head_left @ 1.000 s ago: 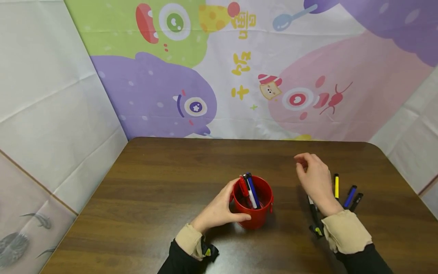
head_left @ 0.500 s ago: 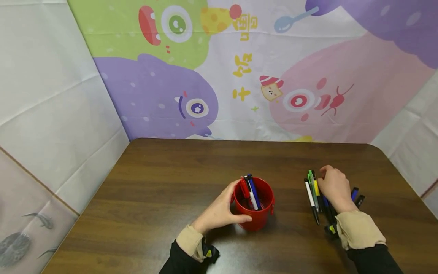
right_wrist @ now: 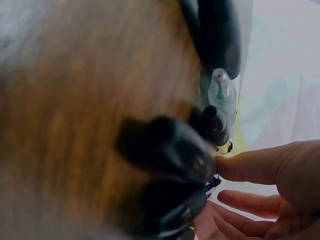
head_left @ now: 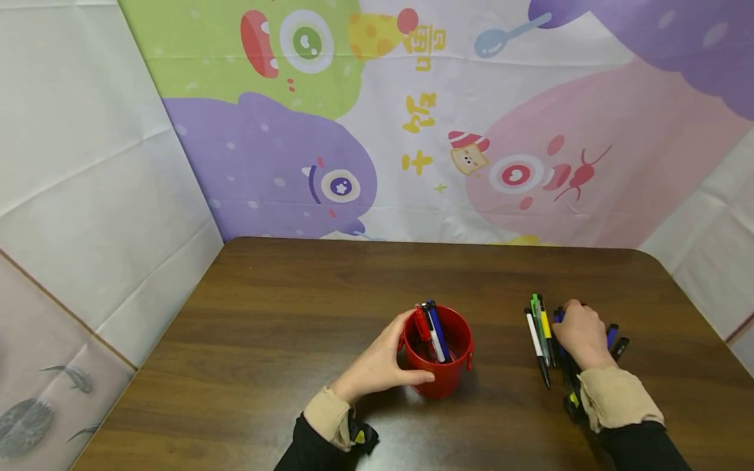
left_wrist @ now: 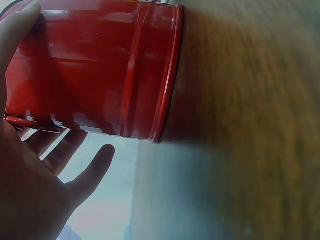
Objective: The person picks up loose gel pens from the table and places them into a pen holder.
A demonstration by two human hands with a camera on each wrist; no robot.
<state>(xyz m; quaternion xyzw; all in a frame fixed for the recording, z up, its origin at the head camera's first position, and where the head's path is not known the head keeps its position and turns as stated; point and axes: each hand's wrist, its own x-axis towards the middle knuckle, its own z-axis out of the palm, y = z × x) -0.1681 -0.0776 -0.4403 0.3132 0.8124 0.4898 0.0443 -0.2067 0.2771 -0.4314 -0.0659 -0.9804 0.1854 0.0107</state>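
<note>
A small red bucket point(head_left: 440, 383) stands upright on the table with red, white and blue pens point(head_left: 438, 333) in it. My left hand point(head_left: 381, 360) holds its left side, thumb in front and fingers behind; the left wrist view shows the hand point(left_wrist: 35, 190) around the red wall. To the right, my right hand point(head_left: 583, 333) reaches down among loose pens, fingers bent. In the right wrist view its thumb point(right_wrist: 250, 167) and fingers lie at the ends of dark pens point(right_wrist: 175, 155); whether they pinch one is unclear. Blue-capped pens point(head_left: 559, 316) lie beside the thumb.
White, green and yellow pens point(head_left: 539, 330) lie left of my right hand. A blue pen point(head_left: 612, 335) and a black pen point(head_left: 621, 348) lie right of it. The brown table point(head_left: 283, 301) ends at a cartoon-printed cloth point(head_left: 424, 209) behind.
My right hand has moved right and lowered toward the loose pens, uncovering the white and green ones. My left hand stays on the bucket.
</note>
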